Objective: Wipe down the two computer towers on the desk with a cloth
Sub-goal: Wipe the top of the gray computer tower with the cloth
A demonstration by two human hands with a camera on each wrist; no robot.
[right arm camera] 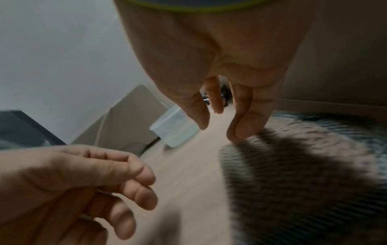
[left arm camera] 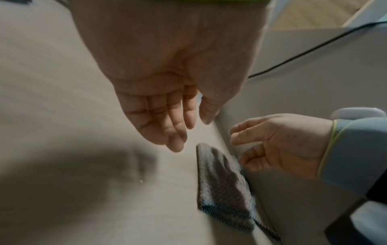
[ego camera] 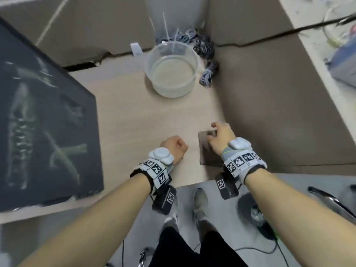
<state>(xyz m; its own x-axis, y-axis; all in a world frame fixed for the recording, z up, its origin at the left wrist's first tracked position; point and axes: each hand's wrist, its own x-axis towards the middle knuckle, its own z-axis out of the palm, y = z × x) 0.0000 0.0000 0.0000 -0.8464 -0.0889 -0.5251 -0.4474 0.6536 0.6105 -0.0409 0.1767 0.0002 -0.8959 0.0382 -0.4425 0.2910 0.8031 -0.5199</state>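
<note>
A black computer tower [ego camera: 44,122] with a glass side stands at the desk's left. On the right rises a plain brownish box-like body [ego camera: 279,112], perhaps the second tower. A folded grey cloth [ego camera: 205,153] [left arm camera: 224,182] [right arm camera: 303,165] lies flat on the desk against that body's foot. My right hand [ego camera: 219,135] [right arm camera: 220,126] is over the cloth; its fingertips [right arm camera: 238,134] touch the cloth's far edge and the thumb stands clear. My left hand [ego camera: 176,148] [left arm camera: 180,129] hovers just left of the cloth, loosely curled and holding nothing.
A clear plastic tub [ego camera: 172,74] [right arm camera: 173,131] holding water stands further back on the wooden desk [ego camera: 134,122]. Bundled cables [ego camera: 204,45] and zip ties lie behind it. Brown panels close off the back. The desk's front edge, the floor and my shoes are below.
</note>
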